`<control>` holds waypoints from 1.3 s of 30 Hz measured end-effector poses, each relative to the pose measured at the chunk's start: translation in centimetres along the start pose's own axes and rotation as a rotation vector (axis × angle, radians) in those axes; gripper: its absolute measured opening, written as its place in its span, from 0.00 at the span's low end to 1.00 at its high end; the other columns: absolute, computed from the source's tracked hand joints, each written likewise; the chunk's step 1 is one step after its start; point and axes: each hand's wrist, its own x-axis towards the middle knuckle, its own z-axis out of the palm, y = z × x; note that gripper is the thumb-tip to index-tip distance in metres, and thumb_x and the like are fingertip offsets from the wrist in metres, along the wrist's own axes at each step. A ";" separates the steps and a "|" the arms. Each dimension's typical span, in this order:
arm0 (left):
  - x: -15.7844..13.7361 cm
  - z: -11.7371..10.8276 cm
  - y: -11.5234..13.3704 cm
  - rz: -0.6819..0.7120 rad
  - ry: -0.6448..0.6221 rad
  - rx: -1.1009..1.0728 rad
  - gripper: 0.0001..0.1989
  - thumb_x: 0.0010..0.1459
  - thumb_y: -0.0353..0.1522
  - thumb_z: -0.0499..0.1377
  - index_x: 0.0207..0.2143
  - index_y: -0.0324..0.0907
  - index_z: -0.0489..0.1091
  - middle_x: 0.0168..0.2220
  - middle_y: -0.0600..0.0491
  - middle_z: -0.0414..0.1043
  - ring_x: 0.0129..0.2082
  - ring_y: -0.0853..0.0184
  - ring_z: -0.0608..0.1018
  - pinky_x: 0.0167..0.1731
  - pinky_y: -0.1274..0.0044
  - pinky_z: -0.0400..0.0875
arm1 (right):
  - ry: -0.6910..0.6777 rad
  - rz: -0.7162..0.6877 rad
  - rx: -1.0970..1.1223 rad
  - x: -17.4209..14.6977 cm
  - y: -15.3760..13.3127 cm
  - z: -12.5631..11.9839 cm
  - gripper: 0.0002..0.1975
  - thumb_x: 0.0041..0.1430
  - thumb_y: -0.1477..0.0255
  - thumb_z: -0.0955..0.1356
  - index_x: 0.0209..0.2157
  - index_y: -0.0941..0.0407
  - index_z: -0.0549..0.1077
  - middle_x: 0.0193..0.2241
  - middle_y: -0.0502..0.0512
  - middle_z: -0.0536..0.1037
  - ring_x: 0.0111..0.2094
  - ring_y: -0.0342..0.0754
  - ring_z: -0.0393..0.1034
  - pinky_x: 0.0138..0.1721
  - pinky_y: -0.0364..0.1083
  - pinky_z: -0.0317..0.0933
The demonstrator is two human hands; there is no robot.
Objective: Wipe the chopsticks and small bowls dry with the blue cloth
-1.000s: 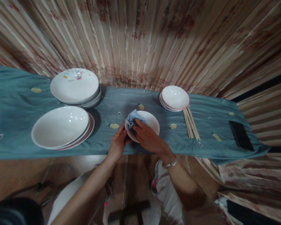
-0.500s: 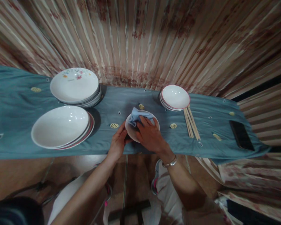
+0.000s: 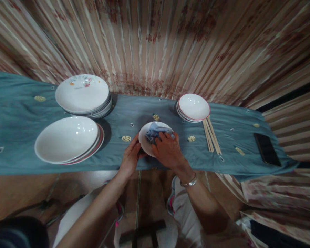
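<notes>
A small white bowl [image 3: 146,146] sits near the front edge of the cloth-covered table. My left hand [image 3: 131,151] grips the bowl's left side, with the thumb at the rim and fingers around its outer wall. Inside the bowl lies a crumpled light blue cloth [image 3: 154,131]. My right hand [image 3: 167,146], with a silver bracelet at the wrist, presses its bent fingers onto this cloth. The palm hides the bowl's right front part.
On the left stand a stack of flowered plates [image 3: 80,96] and a stack of large white bowls [image 3: 64,141]. To the right are stacked red-rimmed bowls [image 3: 194,107], wooden chopsticks [image 3: 211,136] and a black phone [image 3: 266,148]. A pleated curtain [image 3: 144,51] hangs behind the table.
My right hand has shifted slightly right inside the bowl, dragging the cloth down from the far left rim toward the middle. My left hand stays on the bowl.
</notes>
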 end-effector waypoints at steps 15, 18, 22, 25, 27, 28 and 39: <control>0.0 0.0 0.1 -0.024 0.007 0.013 0.31 0.56 0.41 0.60 0.62 0.44 0.67 0.60 0.48 0.72 0.55 0.55 0.75 0.40 0.73 0.80 | -0.215 -0.135 0.051 -0.2 1.0 -1.5 0.22 0.73 0.69 0.56 0.39 0.59 0.79 0.42 0.63 0.82 0.46 0.55 0.75 0.47 0.52 0.62; 0.0 0.1 0.1 -0.022 0.003 0.031 0.31 0.57 0.41 0.60 0.62 0.44 0.67 0.60 0.48 0.72 0.56 0.56 0.75 0.40 0.74 0.79 | -0.209 -0.155 0.123 -0.2 1.2 -1.4 0.22 0.74 0.68 0.55 0.39 0.60 0.78 0.40 0.63 0.82 0.44 0.53 0.76 0.42 0.48 0.62; 0.0 0.2 0.2 -0.011 0.008 0.038 0.30 0.57 0.41 0.60 0.62 0.45 0.67 0.62 0.49 0.70 0.56 0.56 0.74 0.37 0.76 0.79 | -0.221 -0.150 0.252 -0.2 1.3 -1.2 0.20 0.74 0.68 0.57 0.37 0.60 0.78 0.39 0.61 0.82 0.42 0.51 0.76 0.40 0.46 0.61; 0.0 0.2 0.2 -0.007 -0.006 0.025 0.30 0.57 0.41 0.60 0.62 0.45 0.68 0.62 0.49 0.69 0.56 0.55 0.74 0.38 0.75 0.79 | -0.204 -0.159 0.388 -0.3 1.2 -1.0 0.16 0.72 0.69 0.60 0.40 0.58 0.77 0.39 0.57 0.83 0.40 0.48 0.76 0.40 0.44 0.61; 0.0 0.1 0.2 -0.009 -0.004 0.018 0.30 0.57 0.42 0.60 0.61 0.45 0.68 0.62 0.49 0.69 0.57 0.54 0.74 0.38 0.74 0.79 | -0.167 -0.183 0.474 -0.4 1.1 -0.8 0.13 0.71 0.70 0.61 0.44 0.57 0.76 0.41 0.55 0.82 0.40 0.47 0.76 0.41 0.44 0.62; 0.0 0.1 0.1 -0.009 0.004 0.016 0.29 0.58 0.43 0.60 0.61 0.44 0.69 0.62 0.48 0.70 0.56 0.53 0.74 0.37 0.74 0.79 | -0.144 -0.196 0.509 -0.4 1.0 -0.6 0.12 0.71 0.70 0.62 0.46 0.57 0.76 0.42 0.55 0.82 0.42 0.47 0.76 0.42 0.44 0.63; 0.3 -0.1 -0.5 0.000 0.014 -0.001 0.26 0.57 0.39 0.61 0.57 0.44 0.72 0.53 0.48 0.75 0.45 0.60 0.78 0.34 0.76 0.78 | 0.028 -0.269 0.489 0.8 -0.8 0.8 0.25 0.68 0.79 0.57 0.64 0.61 0.62 0.62 0.66 0.67 0.61 0.52 0.62 0.61 0.52 0.60</control>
